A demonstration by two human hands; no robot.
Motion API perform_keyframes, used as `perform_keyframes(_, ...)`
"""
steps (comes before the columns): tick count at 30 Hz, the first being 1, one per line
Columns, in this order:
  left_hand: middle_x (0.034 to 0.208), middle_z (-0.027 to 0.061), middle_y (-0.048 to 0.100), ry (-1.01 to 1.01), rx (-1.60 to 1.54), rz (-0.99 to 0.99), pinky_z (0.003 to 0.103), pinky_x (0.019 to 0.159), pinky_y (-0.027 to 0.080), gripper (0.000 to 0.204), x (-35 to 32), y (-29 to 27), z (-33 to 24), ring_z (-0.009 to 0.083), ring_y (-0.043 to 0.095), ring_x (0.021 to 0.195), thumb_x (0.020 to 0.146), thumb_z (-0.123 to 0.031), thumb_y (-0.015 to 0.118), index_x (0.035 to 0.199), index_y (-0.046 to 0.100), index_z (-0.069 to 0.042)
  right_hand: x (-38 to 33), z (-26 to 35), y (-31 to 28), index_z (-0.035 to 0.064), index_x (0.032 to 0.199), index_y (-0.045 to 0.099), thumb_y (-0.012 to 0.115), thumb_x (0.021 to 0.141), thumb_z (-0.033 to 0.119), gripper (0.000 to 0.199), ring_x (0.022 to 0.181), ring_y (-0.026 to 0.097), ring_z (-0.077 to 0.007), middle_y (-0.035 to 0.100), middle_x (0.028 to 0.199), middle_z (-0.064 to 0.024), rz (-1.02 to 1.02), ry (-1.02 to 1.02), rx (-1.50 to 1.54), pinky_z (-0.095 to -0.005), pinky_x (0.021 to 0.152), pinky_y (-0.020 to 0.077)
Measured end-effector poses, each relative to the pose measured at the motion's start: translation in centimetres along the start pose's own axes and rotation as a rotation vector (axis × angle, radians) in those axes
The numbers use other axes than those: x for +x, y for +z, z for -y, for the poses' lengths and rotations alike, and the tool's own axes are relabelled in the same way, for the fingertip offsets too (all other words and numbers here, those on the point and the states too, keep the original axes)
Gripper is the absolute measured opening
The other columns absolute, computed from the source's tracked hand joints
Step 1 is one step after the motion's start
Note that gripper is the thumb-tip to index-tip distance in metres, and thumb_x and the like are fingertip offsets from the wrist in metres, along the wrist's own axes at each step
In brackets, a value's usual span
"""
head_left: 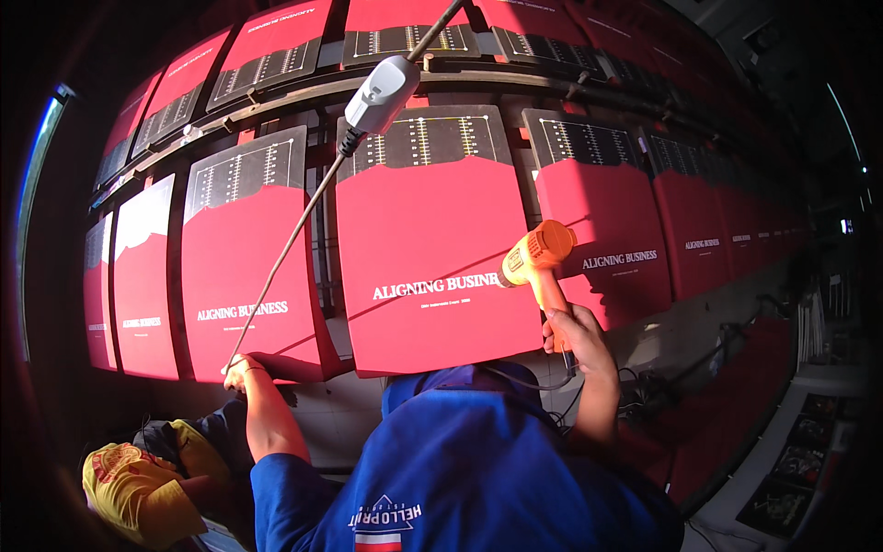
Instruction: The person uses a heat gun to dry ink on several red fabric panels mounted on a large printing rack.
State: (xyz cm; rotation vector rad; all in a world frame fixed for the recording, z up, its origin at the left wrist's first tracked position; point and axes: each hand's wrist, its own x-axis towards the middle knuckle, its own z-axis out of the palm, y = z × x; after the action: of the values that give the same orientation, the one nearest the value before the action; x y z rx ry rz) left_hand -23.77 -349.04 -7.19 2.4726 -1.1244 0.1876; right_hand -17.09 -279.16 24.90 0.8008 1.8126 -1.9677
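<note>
My right hand [581, 337] is wrapped around the handle of an orange heat gun [539, 254]. The tool hovers over a red fabric piece with white print [432, 230], its nozzle toward the left. Under the cloth lies a flat black board [432, 138] with white ruler marks, bare at its far end. At the lower edge of the red piece to the left [253, 258], my left hand [241, 372] has its fingers closed at a grey cable [292, 241]. This cable rises across the view to a grey plug-like connector [381, 94].
More red-covered boards [602, 230] stand in rows left, right and beyond a long dark rail [303, 88]. A person in a yellow shirt [138, 492] is at the lower left. Loose cords hang near the heat gun. Dark framed panels [800, 465] lie at the lower right.
</note>
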Motion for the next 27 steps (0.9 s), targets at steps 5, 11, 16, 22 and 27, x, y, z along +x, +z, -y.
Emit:
perform_keyframes(5, 0.097, 0.0262, 0.062, 0.052, 0.133, 0.026, 0.055, 0.074, 0.052, 0.047, 0.9, -1.4, 0.6, 0.0392, 0.065, 0.085, 0.089, -0.041, 0.046, 0.115, 0.047, -0.002, -0.6, -0.2, -0.8, 0.0007, 0.101, 0.057, 0.06, 0.091, 0.026, 0.027, 0.058, 0.06, -0.013, 0.06, 0.076, -0.0054, 0.007, 0.015, -0.082, -0.0267, 0.054, 0.0503)
perform_keyframes(11, 0.11, 0.0364, 0.056, 0.033, -0.167, 0.194, 0.06, 0.08, 0.05, 0.059, -0.3, -4.2, 0.9, 0.0489, 0.061, 0.097, 0.084, -0.031, 0.049, 0.126, 0.038, 0.01, -0.4, -0.7, -0.6, -0.0001, 0.099, 0.056, 0.058, 0.092, 0.023, 0.024, 0.057, 0.059, -0.0134, 0.06, 0.076, -0.0056, 0.019, -0.023, -0.047, -0.028, 0.055, 0.0503)
perform_keyframes(16, 0.118, 0.0375, 0.05, 0.055, -0.174, 0.221, 0.062, 0.08, 0.05, 0.055, -0.4, -4.2, 0.8, 0.0515, 0.058, 0.102, 0.086, -0.03, 0.048, 0.126, 0.043, 0.008, 0.2, -1.1, -0.4, -0.001, 0.099, 0.056, 0.057, 0.092, 0.021, 0.023, 0.057, 0.059, -0.0134, 0.059, 0.076, -0.006, 0.062, -0.029, -0.039, -0.0278, 0.055, 0.0503)
perform_keyframes(22, 0.1, 0.0219, 0.061, 0.175, 0.117, 0.03, 0.052, 0.075, 0.052, 0.053, 0.4, -1.3, 1.5, 0.0364, 0.065, 0.089, 0.089, -0.049, 0.048, 0.118, 0.048, -0.005, 0.6, -0.9, 1.2, -0.0011, 0.096, 0.056, 0.06, 0.092, 0.02, 0.022, 0.059, 0.058, -0.0124, 0.058, 0.075, -0.0053, 0.073, -0.045, -0.061, -0.0267, 0.056, 0.0492)
perform_keyframes(27, 0.105, 0.0234, 0.06, 0.105, -0.005, 0.099, 0.052, 0.076, 0.052, 0.056, 0.4, -2.5, 1.1, 0.0379, 0.064, 0.091, 0.09, -0.047, 0.046, 0.123, 0.045, -0.001, 0.6, 0.0, 1.3, -0.0009, 0.095, 0.056, 0.06, 0.092, 0.019, 0.02, 0.059, 0.058, -0.0124, 0.058, 0.075, -0.0053, 0.138, 0.006, -0.007, -0.0273, 0.056, 0.0502)
